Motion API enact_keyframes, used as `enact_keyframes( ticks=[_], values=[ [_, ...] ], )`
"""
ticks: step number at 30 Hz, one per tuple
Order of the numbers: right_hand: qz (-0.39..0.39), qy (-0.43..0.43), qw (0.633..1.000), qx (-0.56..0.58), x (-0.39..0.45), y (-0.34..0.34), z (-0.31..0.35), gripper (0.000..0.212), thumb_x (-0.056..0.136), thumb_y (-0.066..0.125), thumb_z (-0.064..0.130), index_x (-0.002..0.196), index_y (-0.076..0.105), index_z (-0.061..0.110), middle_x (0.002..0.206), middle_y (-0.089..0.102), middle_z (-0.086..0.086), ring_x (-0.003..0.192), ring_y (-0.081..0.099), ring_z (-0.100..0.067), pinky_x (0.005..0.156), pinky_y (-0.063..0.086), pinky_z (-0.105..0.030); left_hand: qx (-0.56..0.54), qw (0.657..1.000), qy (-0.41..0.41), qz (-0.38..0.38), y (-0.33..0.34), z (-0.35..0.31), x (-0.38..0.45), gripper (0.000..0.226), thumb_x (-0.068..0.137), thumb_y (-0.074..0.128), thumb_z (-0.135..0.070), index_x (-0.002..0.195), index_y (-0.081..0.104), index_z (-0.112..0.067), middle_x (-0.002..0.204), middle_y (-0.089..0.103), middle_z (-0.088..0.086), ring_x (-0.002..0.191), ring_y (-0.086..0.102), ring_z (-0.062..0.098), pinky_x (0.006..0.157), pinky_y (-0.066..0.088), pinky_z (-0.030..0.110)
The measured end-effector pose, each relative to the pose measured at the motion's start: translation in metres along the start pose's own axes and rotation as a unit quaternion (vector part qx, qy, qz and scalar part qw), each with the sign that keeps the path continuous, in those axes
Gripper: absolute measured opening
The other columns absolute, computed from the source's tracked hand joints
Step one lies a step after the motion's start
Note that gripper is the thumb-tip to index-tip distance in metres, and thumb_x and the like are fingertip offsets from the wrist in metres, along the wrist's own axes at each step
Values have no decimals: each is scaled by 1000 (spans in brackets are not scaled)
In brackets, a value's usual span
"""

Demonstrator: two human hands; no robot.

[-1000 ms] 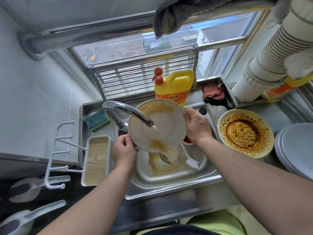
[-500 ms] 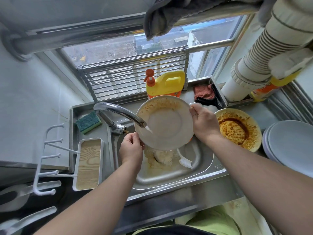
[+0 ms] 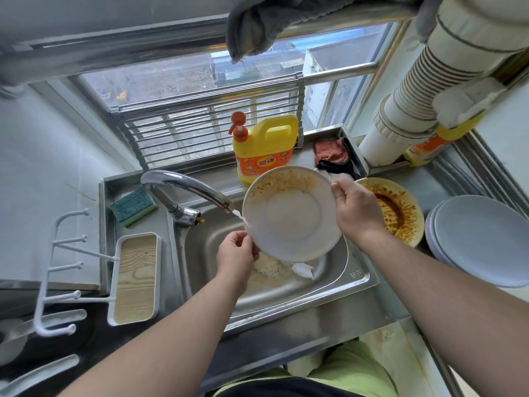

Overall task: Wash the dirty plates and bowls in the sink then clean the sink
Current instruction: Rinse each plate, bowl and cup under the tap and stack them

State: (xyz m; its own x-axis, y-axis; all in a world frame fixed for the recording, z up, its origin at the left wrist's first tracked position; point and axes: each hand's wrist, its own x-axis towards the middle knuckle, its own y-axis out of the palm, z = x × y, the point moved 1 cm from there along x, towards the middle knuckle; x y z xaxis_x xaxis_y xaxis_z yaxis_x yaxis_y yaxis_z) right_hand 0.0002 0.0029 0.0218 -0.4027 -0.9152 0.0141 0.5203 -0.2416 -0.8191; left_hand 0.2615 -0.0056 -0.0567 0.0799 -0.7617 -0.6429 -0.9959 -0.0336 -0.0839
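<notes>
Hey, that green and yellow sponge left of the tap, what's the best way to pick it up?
Pinch the sponge across its two long sides, coming down from above. It lies flat, green scouring face up, on the steel ledge, with open space around it. The left hand is nearer, though it now holds the plate.

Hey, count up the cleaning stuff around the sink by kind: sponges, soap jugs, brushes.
Sponges: 1, the green sponge left of the tap.
Soap jugs: 1, the yellow jug on the ledge.
Brushes: 1, the white brush in the sink.
Total: 3
</notes>
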Motion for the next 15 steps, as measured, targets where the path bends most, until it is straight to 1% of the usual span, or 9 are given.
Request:
enact_keyframes(
  ticks=[2, 5, 6, 8, 10, 12, 15],
  values=[
    [10, 16, 1000, -9, -2, 0, -4, 31, 111, 43, 39, 93, 58, 19, 84, 56, -1, 80, 53, -28, 64, 36, -36, 5, 1000, -17, 16, 0, 3, -2, 13, 107, 58, -15, 105, 70, -12, 102, 76, 14, 86, 70, 23, 85, 64, 41],
    [32, 45, 998, -36, -6, 2, -10, 32, 112, 40, 38, 96, 61, 19, 82, 58, 0, 76, 52, -25, 61, 34, -35, 15, 999, -33, 31, -4, 7, -5, 13, 107, 57, -13, 106, 70, -9, 99, 75, 15, 82, 69, 22, 80, 64, 37],
    [41, 61, 996, -43, -7, 4, -12, 32, 112, 39, 39, 96, 60, 21, 80, 57, 2, 74, 52, -22, 59, 33, -34, 16, 999, -36, 33, -6, 8, -5, 14, 107, 57, -14, 107, 70, -8, 100, 75, 15, 82, 68, 23, 80, 65, 38],
    [69, 95, 992, -50, -9, 9, -17, 33, 112, 38, 41, 95, 59, 23, 81, 58, 4, 74, 52, -17, 57, 33, -32, 9, 999, -40, 32, -10, 8, -6, 15, 106, 57, -15, 107, 72, -9, 100, 77, 16, 82, 69, 24, 84, 65, 46],
    [99, 127, 986, -40, -13, 18, -20, 33, 112, 38, 42, 96, 59, 23, 87, 61, 0, 81, 56, -23, 63, 39, -36, 2, 999, -40, 22, -17, 7, -5, 17, 106, 57, -16, 104, 73, -11, 97, 78, 15, 81, 69, 25, 86, 64, 50],
    [123, 155, 980, -23, -19, 30, -22, 33, 111, 39, 39, 94, 60, 20, 89, 61, -3, 86, 56, -29, 70, 41, -39, 0, 1000, -27, 8, -26, 4, -4, 18, 105, 57, -16, 102, 74, -10, 98, 78, 15, 81, 70, 24, 86, 65, 49],
    [146, 178, 973, 3, -29, 49, -20, 36, 111, 40, 35, 86, 57, 16, 88, 61, -7, 87, 56, -32, 71, 40, -40, 5, 1000, -6, -15, -42, -2, -2, 17, 105, 59, -17, 100, 74, -12, 99, 77, 13, 86, 71, 24, 85, 65, 45]
  ],
)
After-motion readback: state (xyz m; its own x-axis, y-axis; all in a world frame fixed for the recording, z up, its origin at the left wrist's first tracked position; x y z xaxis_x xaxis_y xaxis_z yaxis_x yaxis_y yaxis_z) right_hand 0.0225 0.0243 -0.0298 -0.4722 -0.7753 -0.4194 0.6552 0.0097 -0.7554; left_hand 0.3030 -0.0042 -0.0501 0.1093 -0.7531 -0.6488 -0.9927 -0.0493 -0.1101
